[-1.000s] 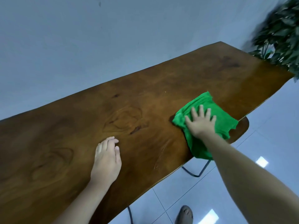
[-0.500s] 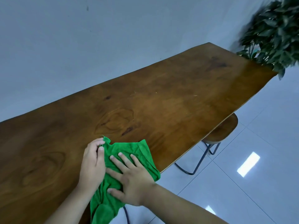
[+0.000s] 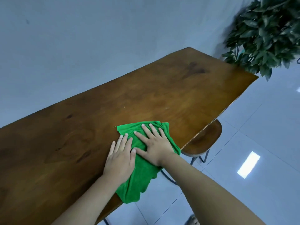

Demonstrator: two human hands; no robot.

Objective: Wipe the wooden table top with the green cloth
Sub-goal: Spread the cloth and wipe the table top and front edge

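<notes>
We press the green cloth (image 3: 141, 179) flat on the wooden table top (image 3: 146, 95) with both hands.

Just below the centre of the frame, our right hand (image 3: 155, 146) lies on the cloth with its fingers straight and spread, gripping nothing. Our left hand (image 3: 121, 159) lies flat beside it on the cloth's left edge, fingers straight and close together. The cloth sits at the table's near edge, its lower part hanging over. A stool (image 3: 204, 140) stands at the right, partly under the table, and a plant (image 3: 267, 33) fills the upper right.
</notes>
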